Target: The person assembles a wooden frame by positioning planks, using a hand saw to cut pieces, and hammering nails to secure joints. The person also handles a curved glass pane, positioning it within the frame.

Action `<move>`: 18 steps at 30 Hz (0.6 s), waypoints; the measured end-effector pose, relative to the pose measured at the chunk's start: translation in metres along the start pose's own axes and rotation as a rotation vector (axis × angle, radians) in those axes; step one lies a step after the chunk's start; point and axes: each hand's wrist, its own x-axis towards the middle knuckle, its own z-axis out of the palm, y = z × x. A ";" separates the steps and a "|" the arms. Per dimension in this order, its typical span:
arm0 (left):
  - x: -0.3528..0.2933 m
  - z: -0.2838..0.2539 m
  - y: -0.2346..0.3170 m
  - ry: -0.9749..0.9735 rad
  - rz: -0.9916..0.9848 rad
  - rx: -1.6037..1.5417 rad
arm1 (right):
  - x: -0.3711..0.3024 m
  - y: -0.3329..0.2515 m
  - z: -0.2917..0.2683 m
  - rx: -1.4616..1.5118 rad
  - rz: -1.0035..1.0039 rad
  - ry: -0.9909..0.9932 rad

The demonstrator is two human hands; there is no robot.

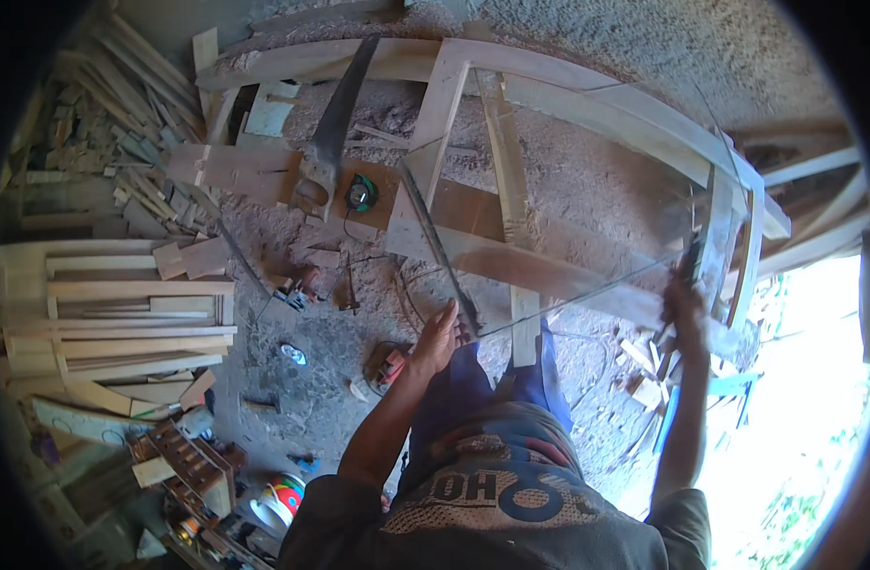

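Between my hands is what looks like a clear glass pane point(587, 204), tilted over a pale wooden frame point(444, 119). Its left edge shows as a dark strip, its near edge as a thin line. My left hand point(441, 334) holds the pane's near left corner, fingers against the dark edge. At the right edge, my right hand point(684, 302) is closed round the pane's near right corner, slightly blurred. Through the pane I see the frame's long rails and a narrow wooden strip point(506, 157) crossing them.
A handsaw point(340, 123) and a green-black tape measure point(362, 193) lie on a board left of the frame. Farther left are stacked wooden frames point(140, 328) and a heap of offcuts point(121, 104). A red power tool point(392, 366) sits on the dusty floor by my legs.
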 end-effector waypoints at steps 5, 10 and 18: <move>-0.005 -0.002 0.014 -0.132 -0.138 0.115 | -0.140 0.033 0.115 0.665 0.237 -0.198; -0.004 0.004 0.013 -0.175 -0.189 0.144 | -0.203 0.051 0.157 0.733 0.300 -0.298; 0.008 -0.005 0.009 -0.203 -0.223 0.175 | -0.212 0.089 0.173 0.331 0.097 -0.240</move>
